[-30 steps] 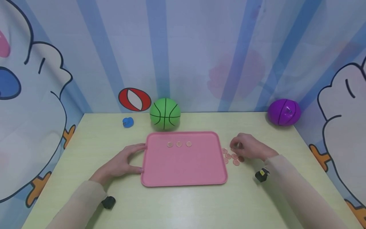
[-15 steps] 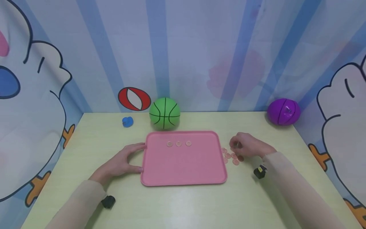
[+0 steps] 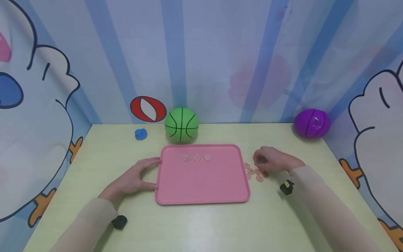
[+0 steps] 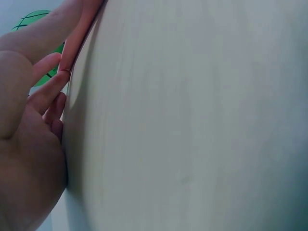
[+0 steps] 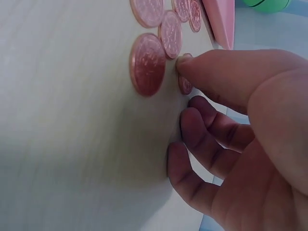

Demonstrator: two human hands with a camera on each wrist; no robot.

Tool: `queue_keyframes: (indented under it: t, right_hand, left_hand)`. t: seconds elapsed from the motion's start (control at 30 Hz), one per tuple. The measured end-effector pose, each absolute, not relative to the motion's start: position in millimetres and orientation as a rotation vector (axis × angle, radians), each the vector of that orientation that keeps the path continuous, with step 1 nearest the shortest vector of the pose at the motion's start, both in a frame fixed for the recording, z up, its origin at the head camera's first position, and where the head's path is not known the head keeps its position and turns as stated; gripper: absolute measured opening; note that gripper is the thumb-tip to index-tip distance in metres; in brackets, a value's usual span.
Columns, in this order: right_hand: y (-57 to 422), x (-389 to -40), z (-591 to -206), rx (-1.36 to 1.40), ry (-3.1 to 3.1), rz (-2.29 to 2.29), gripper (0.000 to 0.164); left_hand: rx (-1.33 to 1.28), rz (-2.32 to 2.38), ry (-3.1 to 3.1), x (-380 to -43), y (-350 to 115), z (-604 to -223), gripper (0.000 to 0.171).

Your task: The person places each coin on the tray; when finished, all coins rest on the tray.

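Observation:
A pink tray (image 3: 203,185) lies on the table, with three copper-coloured coins (image 3: 197,158) in a row near its far rim. My left hand (image 3: 133,177) touches the tray's left edge, thumb and fingers spread apart and fairly straight. Beyond the right edge is a loose group of several more coins (image 3: 257,172). My right hand (image 3: 272,160) is low over the table beside that group, its fingers curled. In the right wrist view, the thumb (image 5: 202,70) is against one coin (image 5: 186,83); the index finger is mostly hidden behind the thumb.
Behind the tray sits a green ball (image 3: 181,125) marked like a basketball, with a small blue toy duck (image 3: 140,134) to its left. A purple ball (image 3: 312,123) is at the table's back right corner. A patterned blue curtain (image 3: 214,63) encloses the back and sides.

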State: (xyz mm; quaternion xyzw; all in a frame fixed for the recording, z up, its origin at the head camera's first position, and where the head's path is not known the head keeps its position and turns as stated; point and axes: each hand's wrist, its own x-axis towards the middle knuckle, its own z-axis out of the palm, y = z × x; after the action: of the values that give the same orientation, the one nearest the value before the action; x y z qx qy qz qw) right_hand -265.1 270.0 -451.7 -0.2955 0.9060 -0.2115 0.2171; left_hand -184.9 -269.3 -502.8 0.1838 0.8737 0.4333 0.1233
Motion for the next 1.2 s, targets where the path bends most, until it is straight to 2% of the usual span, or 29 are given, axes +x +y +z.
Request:
queue_keyframes:
  t: [0.4,1.2]
  right_hand:
    - [269.7,-265.9,-451.7,-0.835,2.484,-0.637,0.006]
    - [275.6,-268.9,-452.2,-0.809,2.548,-0.67,0.016]
  left_hand:
    - [0.545,1.263,2.551,-184.7,-269.4,-502.1,0.093]
    - [0.55,1.266,2.546,-184.6,-270.1,-503.0,0.094]
